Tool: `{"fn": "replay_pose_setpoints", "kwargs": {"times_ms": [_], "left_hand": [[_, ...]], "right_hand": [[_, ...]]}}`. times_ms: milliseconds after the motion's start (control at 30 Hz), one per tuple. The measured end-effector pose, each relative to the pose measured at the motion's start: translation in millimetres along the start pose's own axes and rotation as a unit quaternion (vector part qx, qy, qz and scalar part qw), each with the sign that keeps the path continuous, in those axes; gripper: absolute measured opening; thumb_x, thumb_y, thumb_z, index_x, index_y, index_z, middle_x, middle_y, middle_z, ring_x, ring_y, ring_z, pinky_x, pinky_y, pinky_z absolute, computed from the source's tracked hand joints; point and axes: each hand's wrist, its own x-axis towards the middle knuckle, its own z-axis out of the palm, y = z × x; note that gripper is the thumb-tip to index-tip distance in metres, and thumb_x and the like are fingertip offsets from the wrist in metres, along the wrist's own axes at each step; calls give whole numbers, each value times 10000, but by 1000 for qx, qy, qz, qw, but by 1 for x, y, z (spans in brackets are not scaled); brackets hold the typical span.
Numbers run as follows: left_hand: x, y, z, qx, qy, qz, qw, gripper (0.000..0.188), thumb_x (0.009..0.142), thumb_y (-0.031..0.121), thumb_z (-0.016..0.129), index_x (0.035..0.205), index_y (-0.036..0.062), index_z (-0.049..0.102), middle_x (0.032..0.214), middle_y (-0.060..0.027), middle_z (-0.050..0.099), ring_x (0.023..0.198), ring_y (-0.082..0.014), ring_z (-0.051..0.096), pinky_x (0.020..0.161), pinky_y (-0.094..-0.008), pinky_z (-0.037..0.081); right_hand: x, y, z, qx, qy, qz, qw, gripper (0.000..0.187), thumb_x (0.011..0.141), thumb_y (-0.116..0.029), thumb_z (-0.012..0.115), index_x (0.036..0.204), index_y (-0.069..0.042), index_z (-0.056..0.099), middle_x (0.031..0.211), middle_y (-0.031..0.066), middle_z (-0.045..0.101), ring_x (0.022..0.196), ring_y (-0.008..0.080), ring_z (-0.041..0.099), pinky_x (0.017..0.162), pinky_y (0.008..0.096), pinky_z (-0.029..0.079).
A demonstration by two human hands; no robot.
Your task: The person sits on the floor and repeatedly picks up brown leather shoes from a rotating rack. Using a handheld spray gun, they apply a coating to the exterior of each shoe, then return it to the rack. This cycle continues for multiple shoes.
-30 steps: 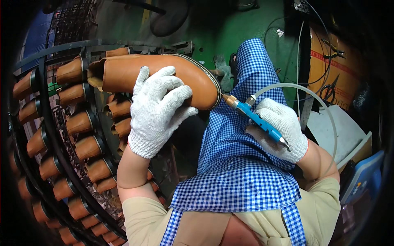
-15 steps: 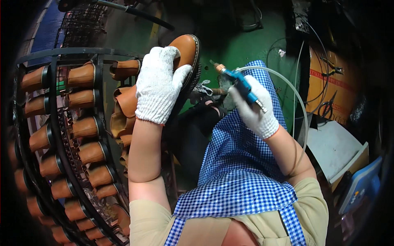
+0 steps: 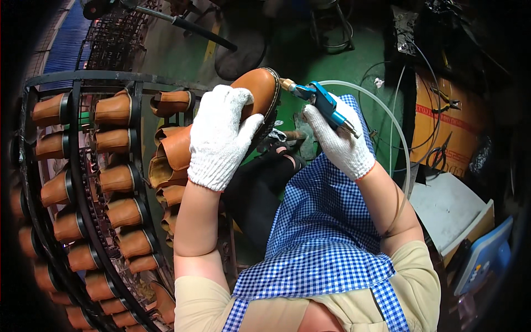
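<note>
My gloved left hand (image 3: 219,135) is wrapped round a tan leather boot (image 3: 259,87) with a dark sole and pale stitching along its welt. The boot's toe points away from me and its shaft (image 3: 175,149) reaches left beneath the hand. In a white knit glove, my right hand (image 3: 344,135) grips a blue hand-held nozzle gun (image 3: 325,105) with a copper-coloured tip and a clear hose (image 3: 387,105) curving back from it. The gun's tip is at the boot's welt near the toe; I cannot tell whether they touch.
A black metal rack (image 3: 83,188) with rows of brown boots (image 3: 115,142) stands at my left. On the right are an orange-brown cardboard box (image 3: 428,119), pliers (image 3: 445,100), scissors (image 3: 438,152) and a white board (image 3: 442,205). A stool (image 3: 332,33) is ahead.
My right hand has brought the nozzle gun left, so its tip is now at the boot's edge. In the picture, the boot and left hand sit slightly lower and to the right.
</note>
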Motion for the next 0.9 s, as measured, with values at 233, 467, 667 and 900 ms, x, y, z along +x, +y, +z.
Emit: {"fn": "replay_pose_setpoints", "kwargs": {"times_ms": [233, 467, 667, 900], "left_hand": [[2, -1, 2, 9, -6, -4, 1000, 344, 832, 147, 828, 1108, 56, 644, 1060, -134, 632, 1012, -351, 618, 932, -441, 498], [12, -7, 1, 69, -26, -41, 996, 335, 867, 164, 800, 1135, 40, 643, 1090, -154, 642, 1035, -368, 624, 947, -447, 505], [36, -21, -13, 97, -138, -99, 981, 392, 958, 306, 691, 1221, 27, 612, 1137, -234, 672, 1117, -435, 651, 992, -492, 523], [64, -69, -33, 75, -293, -171, 938, 589, 940, 423, 735, 1262, -37, 558, 1179, -229, 716, 1076, -305, 703, 975, -396, 541]], "right_hand": [[3, 10, 12, -43, 33, -56, 997, 220, 1030, -237, 720, 1052, -22, 683, 762, 89, 665, 698, 190, 712, 614, 318, 556], [1, 23, 38, -57, 81, -123, 987, 173, 982, -181, 764, 979, -28, 685, 751, 131, 631, 656, 322, 665, 606, 391, 521], [-1, 41, 64, -65, 64, -93, 991, 246, 982, -242, 770, 928, -31, 658, 733, 143, 631, 649, 327, 661, 600, 399, 519], [-14, 38, 92, 18, 12, -37, 999, 235, 971, -235, 784, 901, -37, 680, 740, 143, 636, 647, 334, 662, 594, 401, 515]]}}
